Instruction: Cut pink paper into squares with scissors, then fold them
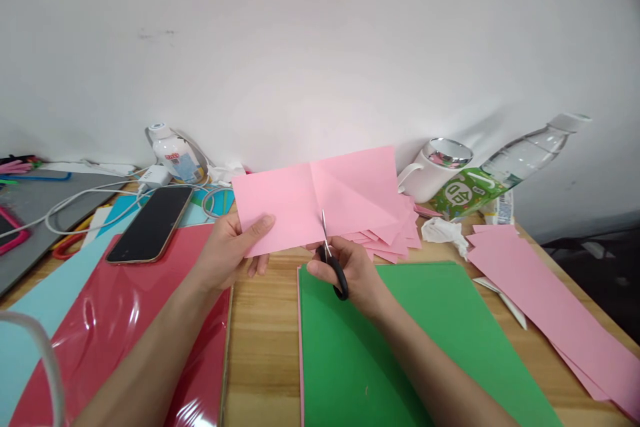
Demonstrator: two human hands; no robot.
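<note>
My left hand (243, 243) pinches the left end of a pink sheet of paper (285, 200), thumb on the front and fingers behind. A crease runs down the middle of the sheet. Black-handled scissors (341, 280) are in my right hand (353, 267), their blades pointing up at the lower edge of the paper near the crease. Part of the handle is hidden by my fingers. Behind the sheet's right half lies a pile of cut pink paper pieces (400, 240).
Green paper (390, 327) lies under my right arm, red wrapped paper (130, 307) under my left. A phone (153, 223) rests on the red stack. Pink strips (545, 300) lie right. A mug (430, 170), a clear bottle (535, 150) and a white bottle (175, 153) stand by the wall.
</note>
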